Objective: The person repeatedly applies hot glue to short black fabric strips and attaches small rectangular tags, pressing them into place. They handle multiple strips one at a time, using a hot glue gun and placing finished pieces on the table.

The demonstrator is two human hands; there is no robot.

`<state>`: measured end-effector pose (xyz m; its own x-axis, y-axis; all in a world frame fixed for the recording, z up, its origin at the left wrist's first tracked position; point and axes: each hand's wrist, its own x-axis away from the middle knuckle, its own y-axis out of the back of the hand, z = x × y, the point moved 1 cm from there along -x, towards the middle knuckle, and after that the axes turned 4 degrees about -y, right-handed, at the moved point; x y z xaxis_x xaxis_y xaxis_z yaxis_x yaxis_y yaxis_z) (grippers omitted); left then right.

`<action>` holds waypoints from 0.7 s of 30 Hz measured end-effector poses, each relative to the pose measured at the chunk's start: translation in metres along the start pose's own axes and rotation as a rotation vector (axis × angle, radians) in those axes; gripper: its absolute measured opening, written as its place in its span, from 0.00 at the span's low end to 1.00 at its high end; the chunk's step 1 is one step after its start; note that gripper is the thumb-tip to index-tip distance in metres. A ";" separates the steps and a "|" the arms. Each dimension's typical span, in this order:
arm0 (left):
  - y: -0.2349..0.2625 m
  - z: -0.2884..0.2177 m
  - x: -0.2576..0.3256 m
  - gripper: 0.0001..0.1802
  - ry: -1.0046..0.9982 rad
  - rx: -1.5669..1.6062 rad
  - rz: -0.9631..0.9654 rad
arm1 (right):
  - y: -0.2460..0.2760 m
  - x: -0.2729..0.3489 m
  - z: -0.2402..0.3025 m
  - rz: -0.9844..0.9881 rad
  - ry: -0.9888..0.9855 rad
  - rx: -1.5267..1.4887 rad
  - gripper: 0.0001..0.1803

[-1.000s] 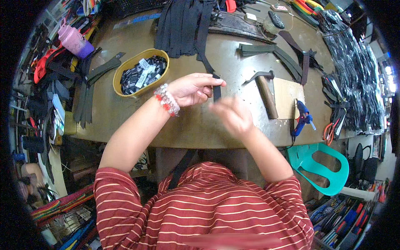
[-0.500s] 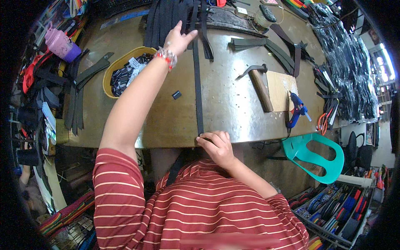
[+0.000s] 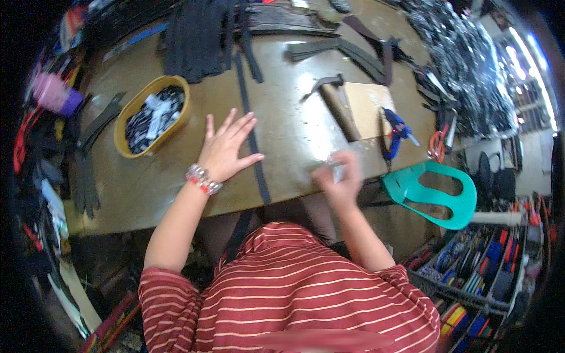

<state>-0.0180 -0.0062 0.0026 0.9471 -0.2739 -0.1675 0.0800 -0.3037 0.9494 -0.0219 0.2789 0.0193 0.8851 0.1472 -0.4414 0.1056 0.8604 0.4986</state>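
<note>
Left hand (image 3: 226, 150) lies flat, fingers spread, beside the black strap (image 3: 252, 141) laid along the counter (image 3: 176, 194); blurred right hand (image 3: 340, 179) pinches a small pale piece, not yet fitted.

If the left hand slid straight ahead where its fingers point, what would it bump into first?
Probably the long black strap beside the left hand; its fingers point up and slightly right across the table. Farther on lies the pile of black straps.

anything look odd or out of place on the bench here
Nothing stands out. A black strap lies straight across the table under the flat left hand; the blurred right hand holds something small.
</note>
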 end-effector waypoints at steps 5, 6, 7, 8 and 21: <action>0.004 -0.004 -0.001 0.45 0.015 0.019 0.023 | 0.101 -0.062 -0.121 -0.322 -0.482 0.351 0.34; 0.004 -0.004 -0.001 0.45 0.015 0.022 0.024 | 0.106 -0.074 -0.135 -0.224 -0.512 0.456 0.27; 0.004 -0.003 -0.001 0.45 0.029 0.025 0.029 | 0.114 -0.089 -0.137 -0.205 -0.289 0.460 0.24; 0.004 -0.003 -0.001 0.45 0.018 0.022 0.017 | 0.127 -0.112 -0.134 -0.163 -0.369 0.579 0.24; -0.003 0.002 0.000 0.56 0.070 0.077 -0.053 | -0.020 -0.104 0.041 0.630 0.217 0.437 0.17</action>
<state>-0.0184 -0.0070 -0.0007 0.9616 -0.1923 -0.1959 0.1095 -0.3858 0.9161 -0.0976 0.2265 0.0854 0.7343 0.6726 -0.0919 -0.1778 0.3212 0.9302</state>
